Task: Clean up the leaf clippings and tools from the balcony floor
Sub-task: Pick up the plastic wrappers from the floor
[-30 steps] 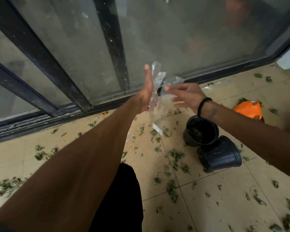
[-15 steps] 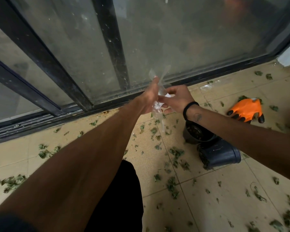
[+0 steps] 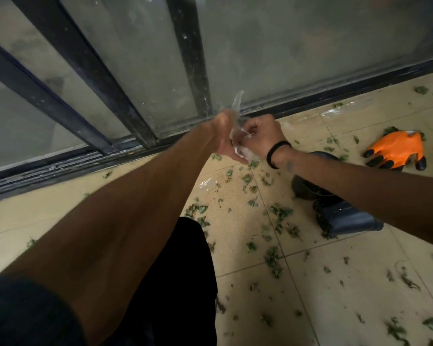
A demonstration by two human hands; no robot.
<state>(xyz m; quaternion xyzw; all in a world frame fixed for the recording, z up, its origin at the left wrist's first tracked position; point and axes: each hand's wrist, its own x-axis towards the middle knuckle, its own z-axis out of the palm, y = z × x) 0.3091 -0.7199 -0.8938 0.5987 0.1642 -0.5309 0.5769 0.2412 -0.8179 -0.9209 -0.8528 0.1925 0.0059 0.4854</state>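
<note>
A crumpled piece of clear plastic (image 3: 236, 106) is bunched between my two hands, held out above the floor near the glass door. My left hand (image 3: 223, 136) grips it from the left and my right hand (image 3: 261, 134), with a black band on the wrist, grips it from the right; the hands touch. Green leaf clippings (image 3: 273, 258) lie scattered over the beige floor tiles (image 3: 348, 295). An orange glove with black fingertips (image 3: 398, 151) lies on the floor at the right. Two black plant pots (image 3: 345, 218) lie below my right forearm, one tipped on its side.
The sliding glass door with its dark frame (image 3: 193, 58) and track (image 3: 60, 168) runs across the back. Another bit of clear plastic (image 3: 206, 182) lies on the tiles below my hands, and more (image 3: 340, 109) near the door at the right. My dark-clothed leg (image 3: 175, 283) fills the bottom centre.
My left hand was open flat against the plastic; both hands have closed together and scrunched the plastic into a tight bunch. The orange glove has come fully into view.
</note>
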